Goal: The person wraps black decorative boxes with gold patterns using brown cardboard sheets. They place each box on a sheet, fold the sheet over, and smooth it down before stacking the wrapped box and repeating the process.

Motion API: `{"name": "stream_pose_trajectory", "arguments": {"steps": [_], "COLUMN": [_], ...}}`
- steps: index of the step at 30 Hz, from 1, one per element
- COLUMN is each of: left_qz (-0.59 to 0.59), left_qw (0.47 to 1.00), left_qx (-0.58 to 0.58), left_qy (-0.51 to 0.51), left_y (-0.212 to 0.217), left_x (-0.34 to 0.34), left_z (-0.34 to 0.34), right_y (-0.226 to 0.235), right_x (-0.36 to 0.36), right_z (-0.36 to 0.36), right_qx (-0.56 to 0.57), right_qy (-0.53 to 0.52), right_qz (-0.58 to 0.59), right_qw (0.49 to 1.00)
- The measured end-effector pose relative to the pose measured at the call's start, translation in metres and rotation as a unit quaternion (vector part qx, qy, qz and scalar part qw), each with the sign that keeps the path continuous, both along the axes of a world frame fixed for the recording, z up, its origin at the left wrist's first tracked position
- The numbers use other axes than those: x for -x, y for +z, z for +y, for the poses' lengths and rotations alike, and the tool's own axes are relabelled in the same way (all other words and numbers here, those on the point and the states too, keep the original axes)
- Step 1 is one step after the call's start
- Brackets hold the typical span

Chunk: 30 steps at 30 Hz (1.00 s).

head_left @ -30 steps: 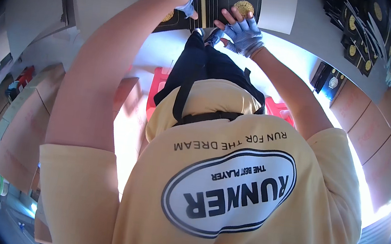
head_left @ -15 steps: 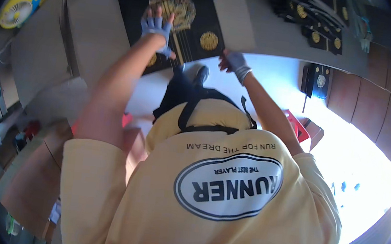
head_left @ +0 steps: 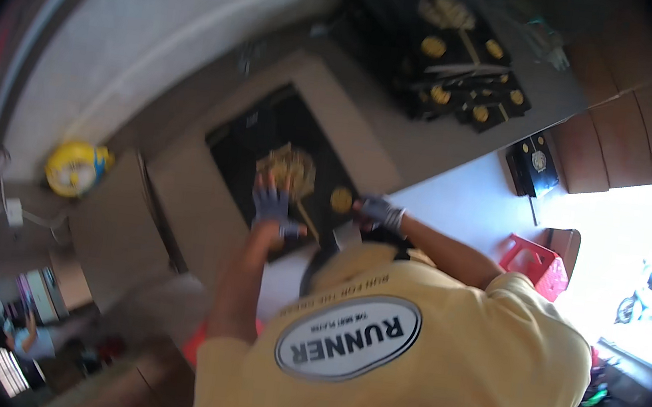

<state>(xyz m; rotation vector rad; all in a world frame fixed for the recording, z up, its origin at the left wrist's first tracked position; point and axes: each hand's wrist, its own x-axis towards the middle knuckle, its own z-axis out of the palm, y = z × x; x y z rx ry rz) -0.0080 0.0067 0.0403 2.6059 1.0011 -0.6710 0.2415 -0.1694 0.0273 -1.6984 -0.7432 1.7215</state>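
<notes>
Black flat box with gold emblem [head_left: 297, 176] now further from body; gloved left hand [head_left: 271, 205] and right hand [head_left: 377, 209] apart, each pressed on its near edge, grip unclear.

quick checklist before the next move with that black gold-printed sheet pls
1. Left hand in a grey glove lies on the black sheet: ok.
2. Right hand at the sheet's edge beside the round gold emblem: ok.
3. Grip of the fingers on the sheet: cannot tell, blurred.
4. Sheet lies flat on the brown board: ok.
5. Stack of black sheets lies apart from the hands: ok.
</notes>
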Motion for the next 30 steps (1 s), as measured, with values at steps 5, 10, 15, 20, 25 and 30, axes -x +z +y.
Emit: {"name": "stream_pose_trajectory", "arguments": {"steps": [5, 10, 15, 20, 25, 30], "left_qz": [-0.032, -0.433, -0.397, -0.11, -0.064, -0.078], "left_qw": [0.998, 0.897, 0.875, 0.975, 0.98, 0.986], "left_qx": [0.027, -0.093, -0.271, -0.183, -0.19, -0.123], "left_qy": [0.044, -0.013, -0.056, -0.058, 0.01, 0.082], "left_y": [0.002, 0.067, 0.151, 0.1, 0.088, 0.126], "left_x": [-0.023, -0.16, -0.383, -0.533, -0.576, -0.596], "left_z": [-0.011, -0.004, 0.013, -0.002, 0.007, 0.032], "right_y": [0.043, 0.148, 0.187, 0.124, 0.097, 0.078], "right_x": [-0.024, -0.169, -0.314, -0.409, -0.395, -0.354], "right_z": [0.023, 0.009, -0.006, -0.023, -0.029, -0.041], "right_qx": [-0.209, -0.298, -0.101, -0.003, -0.154, -0.273], "right_qy": [0.049, -0.058, -0.354, -0.319, -0.543, -0.507], "right_qz": [-0.347, -0.353, -0.118, -0.146, -0.052, -0.268], "right_qw": [0.913, 0.885, 0.922, 0.936, 0.824, 0.772]}}
